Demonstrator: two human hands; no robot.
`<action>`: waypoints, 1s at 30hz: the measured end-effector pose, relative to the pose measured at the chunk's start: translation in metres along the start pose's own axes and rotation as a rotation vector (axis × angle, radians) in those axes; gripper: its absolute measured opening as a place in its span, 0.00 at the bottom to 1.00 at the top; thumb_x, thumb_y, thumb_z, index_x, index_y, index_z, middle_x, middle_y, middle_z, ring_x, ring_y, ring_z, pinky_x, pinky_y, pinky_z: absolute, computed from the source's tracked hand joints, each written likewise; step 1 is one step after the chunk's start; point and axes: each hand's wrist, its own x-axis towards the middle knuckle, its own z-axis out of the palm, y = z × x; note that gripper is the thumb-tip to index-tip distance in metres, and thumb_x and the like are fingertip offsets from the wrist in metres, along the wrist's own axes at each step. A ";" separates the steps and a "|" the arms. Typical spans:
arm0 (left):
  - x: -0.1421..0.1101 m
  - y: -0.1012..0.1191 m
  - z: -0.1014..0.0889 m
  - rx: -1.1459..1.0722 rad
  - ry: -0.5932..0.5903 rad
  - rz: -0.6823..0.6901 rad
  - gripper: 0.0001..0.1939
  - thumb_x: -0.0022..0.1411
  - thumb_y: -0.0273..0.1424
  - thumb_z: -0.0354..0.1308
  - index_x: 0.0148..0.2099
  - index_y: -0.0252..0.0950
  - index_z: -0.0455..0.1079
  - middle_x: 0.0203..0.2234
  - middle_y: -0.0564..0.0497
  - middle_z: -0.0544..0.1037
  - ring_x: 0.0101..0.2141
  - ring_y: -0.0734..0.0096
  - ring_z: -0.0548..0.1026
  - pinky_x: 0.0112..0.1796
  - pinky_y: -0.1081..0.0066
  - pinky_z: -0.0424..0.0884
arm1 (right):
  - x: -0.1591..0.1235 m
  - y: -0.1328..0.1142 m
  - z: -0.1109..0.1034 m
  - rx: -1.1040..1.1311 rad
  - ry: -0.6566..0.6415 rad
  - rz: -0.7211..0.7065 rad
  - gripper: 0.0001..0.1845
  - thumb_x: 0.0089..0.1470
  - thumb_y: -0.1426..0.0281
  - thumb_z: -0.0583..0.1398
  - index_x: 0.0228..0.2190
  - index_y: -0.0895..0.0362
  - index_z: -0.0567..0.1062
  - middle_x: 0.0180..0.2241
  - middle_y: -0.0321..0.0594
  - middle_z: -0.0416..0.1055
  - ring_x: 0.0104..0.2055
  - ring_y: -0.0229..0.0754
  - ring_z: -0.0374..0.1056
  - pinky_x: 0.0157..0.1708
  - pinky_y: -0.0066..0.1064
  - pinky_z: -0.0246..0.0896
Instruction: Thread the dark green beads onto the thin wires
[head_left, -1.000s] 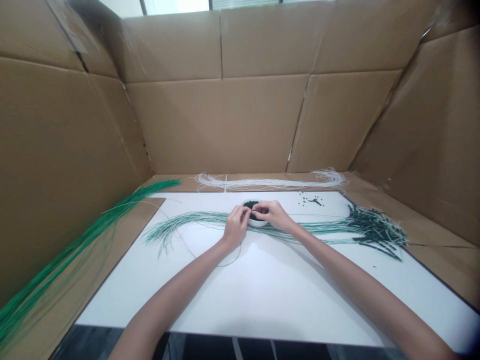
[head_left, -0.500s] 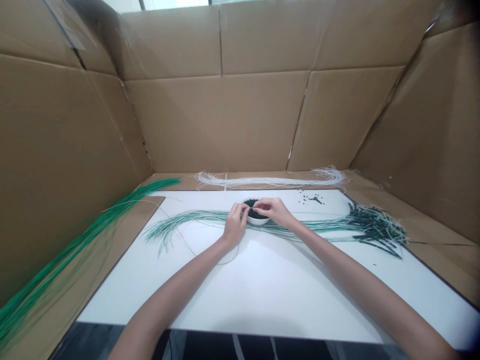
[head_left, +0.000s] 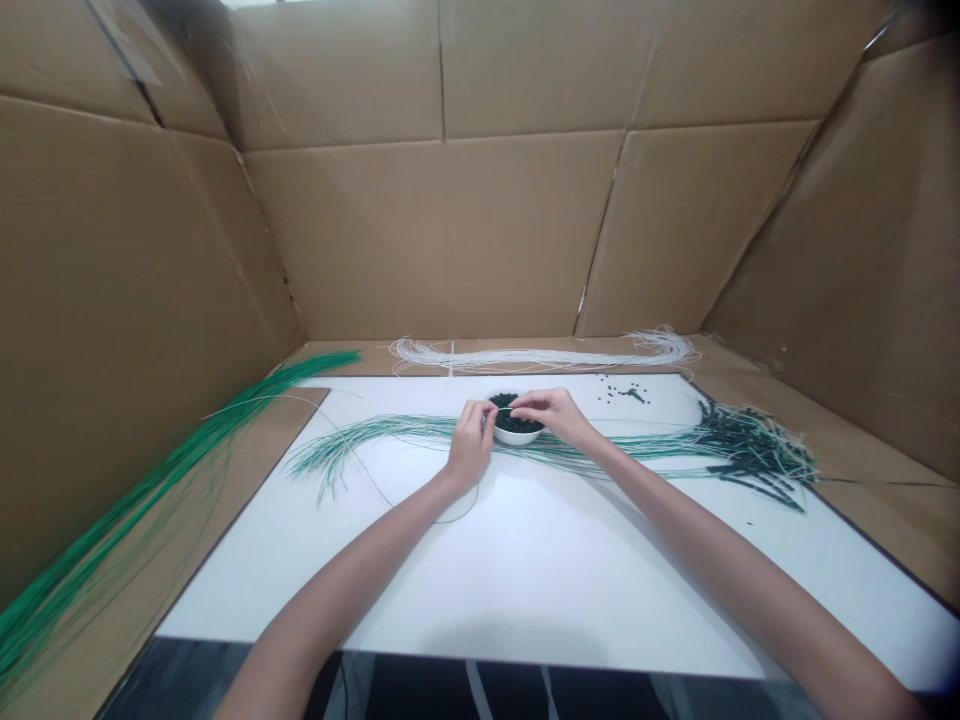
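Observation:
Over a small white bowl (head_left: 517, 437) filled with dark green-black beads (head_left: 507, 422), my two hands face each other with fingertips close together. My left hand (head_left: 472, 442) is closed in a pinch on a thin pale wire (head_left: 358, 458), which loops down below the wrist and trails off to the left. A short light stretch of it shows between the hands. My right hand (head_left: 556, 415) is also pinched shut at the bowl's right side; what its fingertips hold is too small to make out.
Green wires (head_left: 405, 426) run across the white board (head_left: 525, 570) behind the bowl, ending right in a dark beaded cluster (head_left: 750, 445). Loose beads (head_left: 630, 393) lie at the back. A white wire bundle (head_left: 525, 357) and green strands (head_left: 187, 450) lie near cardboard walls (head_left: 420, 240).
The fingertips have moved slightly apart, and a short pale stretch of wire now shows between them. The view has tilted down a little.

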 end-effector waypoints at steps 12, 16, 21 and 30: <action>0.000 -0.001 0.000 0.016 -0.003 0.009 0.07 0.61 0.28 0.42 0.36 0.35 0.61 0.30 0.50 0.66 0.33 0.74 0.66 0.35 0.74 0.63 | -0.001 0.000 0.001 -0.025 0.014 -0.029 0.16 0.40 0.61 0.60 0.28 0.61 0.76 0.28 0.42 0.73 0.29 0.40 0.67 0.31 0.29 0.62; -0.001 -0.002 0.000 0.036 -0.008 0.033 0.07 0.61 0.28 0.42 0.36 0.35 0.61 0.30 0.50 0.66 0.33 0.74 0.66 0.36 0.74 0.63 | -0.001 0.001 0.000 -0.071 0.020 -0.056 0.17 0.41 0.60 0.59 0.28 0.61 0.76 0.29 0.43 0.73 0.29 0.40 0.67 0.30 0.29 0.62; -0.001 -0.003 0.001 0.085 -0.024 0.076 0.07 0.61 0.28 0.42 0.38 0.35 0.61 0.31 0.50 0.66 0.34 0.74 0.67 0.37 0.74 0.63 | 0.000 0.001 -0.001 -0.259 0.007 -0.153 0.13 0.44 0.62 0.58 0.27 0.59 0.76 0.26 0.40 0.73 0.25 0.37 0.65 0.27 0.27 0.59; -0.001 -0.003 0.001 0.094 -0.028 0.099 0.08 0.61 0.28 0.43 0.38 0.35 0.62 0.31 0.49 0.67 0.34 0.74 0.67 0.37 0.74 0.64 | 0.000 -0.001 0.000 -0.406 -0.007 -0.230 0.12 0.48 0.64 0.56 0.28 0.58 0.76 0.26 0.39 0.73 0.24 0.35 0.63 0.27 0.26 0.57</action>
